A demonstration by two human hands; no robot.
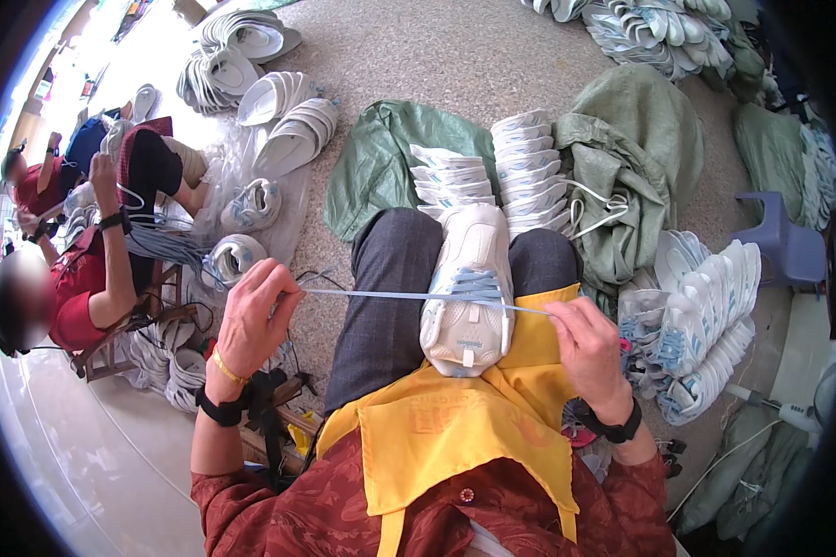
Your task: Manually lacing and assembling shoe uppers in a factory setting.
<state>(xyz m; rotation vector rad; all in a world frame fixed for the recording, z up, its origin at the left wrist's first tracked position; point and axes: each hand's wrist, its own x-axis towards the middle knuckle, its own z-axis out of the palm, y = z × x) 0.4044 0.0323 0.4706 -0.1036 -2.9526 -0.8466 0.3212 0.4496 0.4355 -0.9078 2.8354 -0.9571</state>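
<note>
A white shoe upper (467, 342) with light blue laces rests lengthwise on my lap, its toe pointing away from me. Across it runs a pale blue shoelace (367, 294), pulled taut and nearly level. My left hand (255, 314) pinches one end of it, left of the shoe. At the other end, my right hand (581, 342) holds the lace between thumb and fingers, over the yellow apron (455, 425). Both hands are closed and raised to either side of the shoe.
Stacks of white uppers (528, 172) stand beyond my knees between green sacks (627, 139). More laced uppers (706, 306) are piled at right, near a blue-grey stool (785, 237). Two people in red (93, 278) sit at left, beside grey laces (172, 243) and stacked pieces (293, 135).
</note>
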